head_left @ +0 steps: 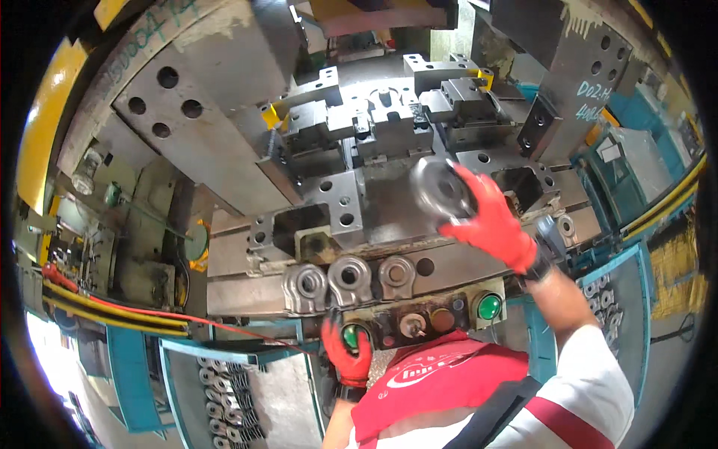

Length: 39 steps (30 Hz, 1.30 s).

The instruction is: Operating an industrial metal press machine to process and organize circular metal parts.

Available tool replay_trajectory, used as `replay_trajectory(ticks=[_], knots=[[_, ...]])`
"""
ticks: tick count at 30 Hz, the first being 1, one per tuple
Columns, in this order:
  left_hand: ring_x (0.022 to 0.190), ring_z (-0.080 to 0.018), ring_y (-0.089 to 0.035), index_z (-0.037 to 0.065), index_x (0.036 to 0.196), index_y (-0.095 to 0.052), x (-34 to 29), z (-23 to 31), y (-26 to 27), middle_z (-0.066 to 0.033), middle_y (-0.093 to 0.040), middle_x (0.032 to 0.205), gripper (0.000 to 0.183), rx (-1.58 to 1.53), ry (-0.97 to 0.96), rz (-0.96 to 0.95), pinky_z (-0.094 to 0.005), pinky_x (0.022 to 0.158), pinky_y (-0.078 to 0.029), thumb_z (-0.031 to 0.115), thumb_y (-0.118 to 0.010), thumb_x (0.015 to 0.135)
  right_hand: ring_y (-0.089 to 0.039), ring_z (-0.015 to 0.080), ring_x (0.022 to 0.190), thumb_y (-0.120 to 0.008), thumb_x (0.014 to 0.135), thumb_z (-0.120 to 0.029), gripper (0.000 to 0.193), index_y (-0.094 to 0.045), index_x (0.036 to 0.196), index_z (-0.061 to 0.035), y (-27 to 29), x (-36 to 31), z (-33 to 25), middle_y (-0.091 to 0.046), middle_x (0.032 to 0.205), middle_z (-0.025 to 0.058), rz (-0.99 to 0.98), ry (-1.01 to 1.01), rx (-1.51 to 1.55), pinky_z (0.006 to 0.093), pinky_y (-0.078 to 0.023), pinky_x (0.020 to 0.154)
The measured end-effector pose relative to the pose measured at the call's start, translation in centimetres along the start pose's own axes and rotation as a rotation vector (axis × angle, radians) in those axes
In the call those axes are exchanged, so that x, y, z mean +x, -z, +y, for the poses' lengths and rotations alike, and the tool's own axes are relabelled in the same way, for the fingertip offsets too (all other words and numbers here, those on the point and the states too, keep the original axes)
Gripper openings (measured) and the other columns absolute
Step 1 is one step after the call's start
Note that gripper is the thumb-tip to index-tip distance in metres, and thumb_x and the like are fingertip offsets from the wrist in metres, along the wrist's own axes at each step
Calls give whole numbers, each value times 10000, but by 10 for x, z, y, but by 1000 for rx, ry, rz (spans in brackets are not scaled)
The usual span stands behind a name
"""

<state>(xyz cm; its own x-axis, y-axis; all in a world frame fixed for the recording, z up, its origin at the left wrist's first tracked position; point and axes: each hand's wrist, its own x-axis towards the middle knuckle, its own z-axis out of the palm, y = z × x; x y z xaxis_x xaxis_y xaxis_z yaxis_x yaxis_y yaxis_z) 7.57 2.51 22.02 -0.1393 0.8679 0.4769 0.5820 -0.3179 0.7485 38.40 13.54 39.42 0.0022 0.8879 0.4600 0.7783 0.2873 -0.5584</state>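
Observation:
My right hand, in a red glove, grips a round stamped metal part by its right side. The part is blurred and held above the front of the press bed. Low down, my left hand, also gloved in red, is at a green push button on the control panel. Its thumb and fingers are apart around the button, with nothing held. Just above this hand, on the front ledge, stand three similar metal parts, each with a round hole: a left one, a middle one and a right one.
Behind is the press die with steel blocks between heavy uprights. A second green button sits at the panel's right end. A bin at lower left and a teal rack at right hold several parts. A red hose crosses left.

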Motion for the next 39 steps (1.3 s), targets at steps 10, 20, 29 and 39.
replay_trajectory(ticks=[10, 20, 29, 39], knots=[[1221, -343, -415, -44, 1274, -426, -30, -97, 63, -218, -446, 1304, 527, -136, 511, 317, -430, 1054, -275, 83, -599, 793, -605, 333, 981, -679, 565, -598, 819, -566, 1176, -64, -89, 244, 35, -636, 1059, 186, -103, -457, -493, 399, -480, 834], [1195, -345, -464, -8, 1309, -429, -71, -95, 75, -233, -505, 1261, 594, 354, 1019, -93, -376, 1005, -368, 301, -625, 841, -649, 240, 824, -658, 673, -409, 401, -700, 937, -110, -172, 333, 125, -686, 940, 101, -376, -245, -523, 372, -492, 718], [1162, -330, -463, -36, 1259, -452, -84, -127, 36, -206, -501, 1230, 513, 135, 723, 270, -408, 1013, -332, 75, -628, 791, -601, 256, 918, -611, 717, -435, 441, -669, 1005, -106, -159, 322, 104, -652, 1019, 112, -450, -316, -587, 385, -447, 782], [1164, -305, -465, -33, 1255, -459, -102, -141, 36, -195, -509, 1229, 492, -141, 789, 376, -377, 1009, -339, 107, -637, 818, -505, 312, 1137, -555, 736, -596, 685, -592, 1156, -57, -140, 298, 51, -583, 1189, 136, -406, -406, -614, 411, -355, 955]])
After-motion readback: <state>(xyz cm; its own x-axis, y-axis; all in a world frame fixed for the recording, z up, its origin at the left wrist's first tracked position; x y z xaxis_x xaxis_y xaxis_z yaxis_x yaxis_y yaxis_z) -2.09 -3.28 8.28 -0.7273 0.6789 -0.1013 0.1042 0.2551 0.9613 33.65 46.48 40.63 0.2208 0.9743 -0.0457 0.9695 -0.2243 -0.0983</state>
